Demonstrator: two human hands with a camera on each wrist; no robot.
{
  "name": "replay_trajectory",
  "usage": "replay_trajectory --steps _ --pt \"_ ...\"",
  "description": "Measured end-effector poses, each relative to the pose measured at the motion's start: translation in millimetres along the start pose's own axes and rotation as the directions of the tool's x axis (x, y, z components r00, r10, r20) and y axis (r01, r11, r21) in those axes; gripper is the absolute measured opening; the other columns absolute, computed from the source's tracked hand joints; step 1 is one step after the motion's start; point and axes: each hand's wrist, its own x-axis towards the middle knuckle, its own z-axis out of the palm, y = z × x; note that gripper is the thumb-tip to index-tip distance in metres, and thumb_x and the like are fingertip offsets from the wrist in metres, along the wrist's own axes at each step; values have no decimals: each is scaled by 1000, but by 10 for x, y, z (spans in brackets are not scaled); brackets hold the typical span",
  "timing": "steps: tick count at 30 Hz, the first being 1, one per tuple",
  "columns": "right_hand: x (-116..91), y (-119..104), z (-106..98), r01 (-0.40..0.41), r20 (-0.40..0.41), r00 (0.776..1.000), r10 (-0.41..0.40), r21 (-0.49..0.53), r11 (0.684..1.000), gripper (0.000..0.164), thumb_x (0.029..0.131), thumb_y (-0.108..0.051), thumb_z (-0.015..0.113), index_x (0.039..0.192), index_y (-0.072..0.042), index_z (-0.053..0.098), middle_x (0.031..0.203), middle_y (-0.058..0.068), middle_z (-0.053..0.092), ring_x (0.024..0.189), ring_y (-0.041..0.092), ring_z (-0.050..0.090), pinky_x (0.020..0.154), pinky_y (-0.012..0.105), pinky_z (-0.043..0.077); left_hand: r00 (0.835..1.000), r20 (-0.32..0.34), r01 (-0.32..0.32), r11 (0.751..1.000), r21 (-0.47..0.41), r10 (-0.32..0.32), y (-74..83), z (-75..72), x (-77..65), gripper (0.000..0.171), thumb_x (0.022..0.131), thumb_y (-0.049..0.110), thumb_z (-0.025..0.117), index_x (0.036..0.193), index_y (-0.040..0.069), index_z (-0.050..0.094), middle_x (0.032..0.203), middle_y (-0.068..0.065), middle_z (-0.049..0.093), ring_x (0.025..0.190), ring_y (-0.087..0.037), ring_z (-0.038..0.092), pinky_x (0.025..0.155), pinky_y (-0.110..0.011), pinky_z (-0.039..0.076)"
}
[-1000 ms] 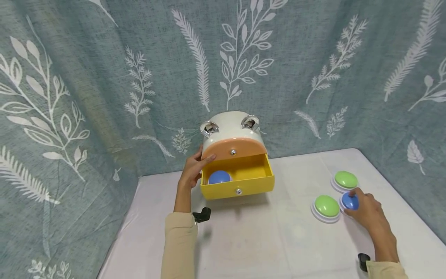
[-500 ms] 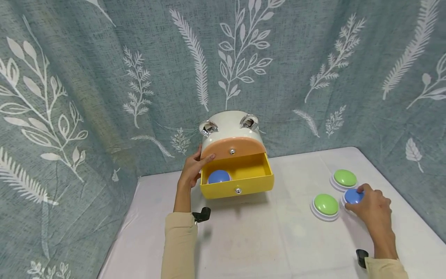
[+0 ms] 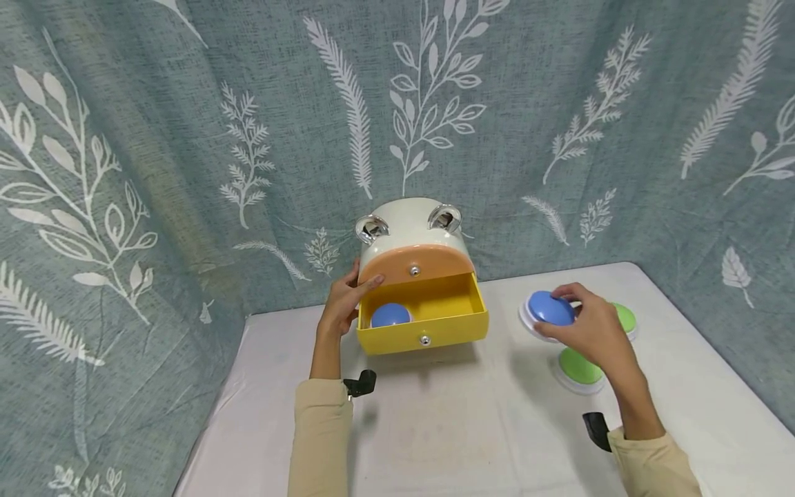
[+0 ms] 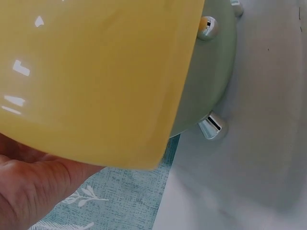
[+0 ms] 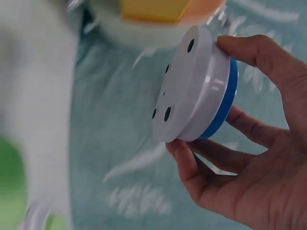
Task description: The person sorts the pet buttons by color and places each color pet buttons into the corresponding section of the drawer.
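My right hand grips a blue-domed push button by its edge, held above the table right of the small cabinet. Seen in the right wrist view, the button's white base is tilted, with thumb and fingers on opposite sides of its rim. The toy-like cabinet has a cream top with two silver rings and an orange front. Its yellow drawer is pulled out, with another blue button inside at the left. My left hand holds the cabinet's left side, thumb on the front, other fingers partly hidden behind.
Two green-domed buttons, a nearer one and a farther one, sit on the white table at the right, partly covered by my right hand and arm. A blue-green leaf-patterned curtain closes off the back and sides.
My right hand has lifted the blue button from beside the green ones and carried it left toward the cabinet. The left hand stays in place on the cabinet.
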Motion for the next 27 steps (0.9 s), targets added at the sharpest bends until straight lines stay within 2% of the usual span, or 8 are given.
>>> replay_trajectory --steps 7,13,20,24,27 --pt "278 -580 232 131 45 990 -135 94 987 57 83 -26 88 130 -1 67 128 26 71 108 40 69 94 56 59 1000 -17 4 1000 -10 -4 -13 -6 -1 95 93 43 79 167 30 21 175 0 25 157 -31 37 115 -60 46" --pt "502 -863 515 213 72 972 -222 115 970 54 82 -23 88 128 0 70 129 25 71 114 41 69 99 56 58 1000 -9 0 1000 -18 0 -20 -2 -9 94 94 42 78 167 32 20 176 1 22 158 -31 35 116 -61 45" --pt "648 -958 830 229 107 968 -227 -8 973 53 77 -27 91 121 -3 73 118 20 75 108 38 70 94 52 59 1000 -7 4 1000 -13 -4 -32 4 -5 93 94 44 78 167 33 21 176 1 23 158 -32 36 114 -59 47" --pt "724 -1007 902 226 184 962 -204 -110 968 48 75 -30 94 112 -4 75 108 13 76 97 30 69 83 45 59 1000 5 10 1000 -26 -10 -29 -6 1 92 95 43 77 167 35 19 176 1 22 158 -33 36 114 -61 46" --pt "795 -1084 920 242 262 946 -189 -189 952 37 74 -28 95 96 -6 76 91 6 74 81 22 64 70 34 52 1000 5 9 999 -31 -9 -32 -13 1 92 95 42 77 166 36 19 176 0 22 158 -34 35 115 -62 46"
